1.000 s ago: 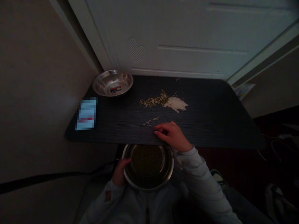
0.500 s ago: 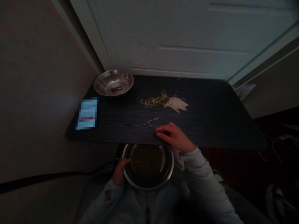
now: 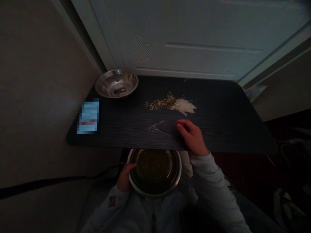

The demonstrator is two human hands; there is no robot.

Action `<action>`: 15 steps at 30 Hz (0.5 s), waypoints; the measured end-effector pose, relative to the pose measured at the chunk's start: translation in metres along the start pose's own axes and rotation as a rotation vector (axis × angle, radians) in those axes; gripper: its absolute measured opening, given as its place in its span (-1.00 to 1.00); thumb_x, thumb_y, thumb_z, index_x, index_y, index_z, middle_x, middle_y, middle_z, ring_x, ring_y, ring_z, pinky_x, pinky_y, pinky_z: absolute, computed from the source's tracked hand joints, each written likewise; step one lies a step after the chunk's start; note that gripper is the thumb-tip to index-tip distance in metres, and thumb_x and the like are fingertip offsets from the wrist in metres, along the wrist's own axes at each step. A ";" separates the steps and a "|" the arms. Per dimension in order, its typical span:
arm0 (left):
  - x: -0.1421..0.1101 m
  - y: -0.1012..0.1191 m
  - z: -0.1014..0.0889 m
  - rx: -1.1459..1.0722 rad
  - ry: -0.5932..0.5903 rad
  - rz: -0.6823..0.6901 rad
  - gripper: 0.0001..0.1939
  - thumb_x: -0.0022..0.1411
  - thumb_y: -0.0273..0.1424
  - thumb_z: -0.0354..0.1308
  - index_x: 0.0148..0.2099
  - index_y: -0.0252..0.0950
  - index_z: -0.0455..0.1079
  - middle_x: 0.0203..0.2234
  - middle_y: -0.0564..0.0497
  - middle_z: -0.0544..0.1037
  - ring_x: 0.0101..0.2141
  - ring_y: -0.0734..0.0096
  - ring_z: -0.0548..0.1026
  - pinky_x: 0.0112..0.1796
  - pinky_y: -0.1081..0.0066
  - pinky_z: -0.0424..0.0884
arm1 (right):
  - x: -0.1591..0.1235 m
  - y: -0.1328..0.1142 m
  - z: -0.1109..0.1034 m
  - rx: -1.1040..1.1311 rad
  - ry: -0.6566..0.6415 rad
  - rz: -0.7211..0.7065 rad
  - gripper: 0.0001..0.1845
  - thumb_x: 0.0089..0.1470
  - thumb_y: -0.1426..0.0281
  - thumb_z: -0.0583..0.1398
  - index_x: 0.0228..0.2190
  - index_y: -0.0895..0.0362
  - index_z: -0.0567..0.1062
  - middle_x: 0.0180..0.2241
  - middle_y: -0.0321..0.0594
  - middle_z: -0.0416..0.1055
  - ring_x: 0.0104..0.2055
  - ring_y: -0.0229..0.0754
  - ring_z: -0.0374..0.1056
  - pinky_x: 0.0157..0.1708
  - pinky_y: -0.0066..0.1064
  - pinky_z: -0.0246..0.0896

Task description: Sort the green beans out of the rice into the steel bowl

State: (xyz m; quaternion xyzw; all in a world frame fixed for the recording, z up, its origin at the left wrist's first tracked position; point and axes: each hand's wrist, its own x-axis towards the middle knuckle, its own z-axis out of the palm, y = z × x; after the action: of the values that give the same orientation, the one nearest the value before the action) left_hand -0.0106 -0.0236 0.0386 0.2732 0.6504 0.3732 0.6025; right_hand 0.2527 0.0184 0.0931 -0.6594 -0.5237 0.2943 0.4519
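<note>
My left hand [image 3: 125, 176] grips the left rim of a steel bowl [image 3: 175, 181] on my lap, partly under the table's front edge. Small greenish grains, like mung beans [image 3: 153, 165], cover its bottom. Over the table my right hand [image 3: 193, 136] is closed, thumb against curled fingers; anything between them is too small to make out. Just beyond it lies a pile of white rice grains [image 3: 184, 106]. Left of that pile spreads a patch of mixed green and white grains [image 3: 160, 104]. A few stray white grains [image 3: 156, 126] lie left of my right fingertips.
The dark table [image 3: 225, 129] stands against a white door [image 3: 194, 29] with a heart relief. At its back left sits a second steel bowl [image 3: 126, 81] with a label inside. A blurred-out light blue item [image 3: 88, 117] lies at the left edge. Shoes [image 3: 288, 205] are on the floor at right.
My right hand has moved right and away from me, from beside the stray grains toward the rice pile. My left hand still holds the bowl in the same place.
</note>
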 end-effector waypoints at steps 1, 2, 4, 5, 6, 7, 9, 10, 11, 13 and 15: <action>0.001 -0.002 -0.001 0.008 0.002 0.001 -0.92 -0.40 -0.38 0.26 -0.68 -0.20 0.43 -0.67 0.05 0.49 -0.39 0.12 0.44 -0.21 0.20 0.30 | 0.000 -0.001 0.000 -0.007 -0.015 -0.003 -0.77 0.03 0.27 0.11 -0.31 0.12 0.45 -0.41 -0.25 0.44 -0.37 -0.23 0.32 -0.35 -0.40 0.18; 0.002 -0.004 -0.002 0.010 0.002 -0.011 -0.93 -0.38 -0.37 0.25 -0.68 -0.20 0.43 -0.67 0.04 0.48 -0.37 0.11 0.45 -0.20 0.19 0.29 | -0.001 -0.001 0.000 -0.012 -0.034 -0.006 -0.77 0.02 0.28 0.11 -0.31 0.12 0.46 -0.42 -0.25 0.44 -0.38 -0.23 0.32 -0.35 -0.40 0.18; 0.003 -0.006 -0.002 -0.004 0.000 -0.038 -0.92 -0.36 -0.34 0.24 -0.70 -0.21 0.41 -0.68 0.04 0.46 -0.36 0.09 0.45 -0.18 0.17 0.28 | -0.001 -0.002 -0.001 -0.011 -0.063 -0.012 -0.77 0.01 0.28 0.12 -0.32 0.13 0.47 -0.43 -0.26 0.44 -0.40 -0.23 0.31 -0.37 -0.40 0.17; 0.003 -0.006 -0.001 -0.015 -0.002 -0.049 -0.91 -0.37 -0.33 0.24 -0.70 -0.21 0.41 -0.69 0.04 0.46 -0.36 0.09 0.45 -0.17 0.16 0.28 | -0.002 -0.002 -0.001 -0.011 -0.068 -0.014 -0.77 0.01 0.28 0.12 -0.32 0.13 0.47 -0.44 -0.26 0.44 -0.40 -0.24 0.31 -0.38 -0.41 0.17; 0.003 -0.005 0.000 -0.021 0.000 -0.065 -0.91 -0.38 -0.32 0.24 -0.71 -0.21 0.41 -0.69 0.05 0.46 -0.36 0.09 0.44 -0.16 0.15 0.27 | -0.002 -0.002 -0.002 -0.012 -0.065 -0.012 -0.77 0.02 0.28 0.12 -0.32 0.13 0.47 -0.45 -0.27 0.43 -0.41 -0.24 0.30 -0.38 -0.41 0.17; 0.003 -0.005 0.000 -0.025 0.006 -0.079 -0.90 -0.40 -0.32 0.24 -0.72 -0.21 0.41 -0.69 0.05 0.46 -0.36 0.09 0.44 -0.16 0.14 0.27 | -0.002 -0.002 -0.002 -0.010 -0.056 -0.010 -0.77 0.02 0.28 0.12 -0.32 0.13 0.47 -0.46 -0.27 0.43 -0.41 -0.24 0.30 -0.39 -0.41 0.17; 0.002 -0.003 0.001 -0.020 0.027 -0.090 -0.90 -0.42 -0.31 0.23 -0.73 -0.20 0.41 -0.70 0.05 0.45 -0.37 0.10 0.43 -0.15 0.13 0.26 | -0.002 -0.002 -0.002 -0.007 -0.049 -0.008 -0.77 0.02 0.27 0.11 -0.32 0.12 0.47 -0.47 -0.27 0.42 -0.41 -0.24 0.30 -0.39 -0.41 0.17; 0.002 -0.002 0.001 -0.012 0.039 -0.078 -0.90 -0.44 -0.31 0.24 -0.73 -0.19 0.41 -0.69 0.06 0.45 -0.37 0.11 0.43 -0.14 0.14 0.26 | -0.002 -0.002 -0.003 -0.004 -0.052 -0.009 -0.78 0.02 0.28 0.12 -0.32 0.12 0.47 -0.46 -0.27 0.42 -0.41 -0.24 0.30 -0.38 -0.40 0.17; 0.001 -0.002 0.001 -0.001 0.046 -0.058 -0.91 -0.45 -0.33 0.24 -0.72 -0.19 0.41 -0.68 0.06 0.46 -0.37 0.12 0.43 -0.14 0.15 0.26 | -0.002 -0.003 -0.003 -0.001 -0.058 -0.012 -0.78 0.01 0.28 0.12 -0.32 0.12 0.47 -0.46 -0.27 0.42 -0.41 -0.23 0.30 -0.38 -0.40 0.17; 0.001 -0.001 0.001 0.007 0.056 -0.036 -0.91 -0.45 -0.35 0.25 -0.72 -0.18 0.41 -0.66 0.06 0.48 -0.38 0.14 0.43 -0.14 0.17 0.27 | -0.003 -0.003 -0.003 -0.006 -0.074 -0.017 -0.78 0.00 0.28 0.12 -0.33 0.12 0.47 -0.46 -0.27 0.42 -0.41 -0.24 0.30 -0.38 -0.40 0.17; 0.000 0.000 0.002 -0.005 0.050 -0.052 -0.92 -0.42 -0.34 0.25 -0.72 -0.19 0.41 -0.66 0.05 0.48 -0.38 0.13 0.44 -0.16 0.17 0.29 | -0.003 -0.004 -0.003 -0.014 -0.078 -0.020 -0.78 0.00 0.28 0.12 -0.33 0.12 0.47 -0.47 -0.27 0.42 -0.42 -0.24 0.29 -0.38 -0.40 0.16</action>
State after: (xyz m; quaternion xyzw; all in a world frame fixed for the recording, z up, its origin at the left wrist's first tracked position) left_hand -0.0084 -0.0232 0.0381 0.2451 0.6713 0.3658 0.5962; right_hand 0.2528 0.0149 0.0980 -0.6454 -0.5495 0.3117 0.4293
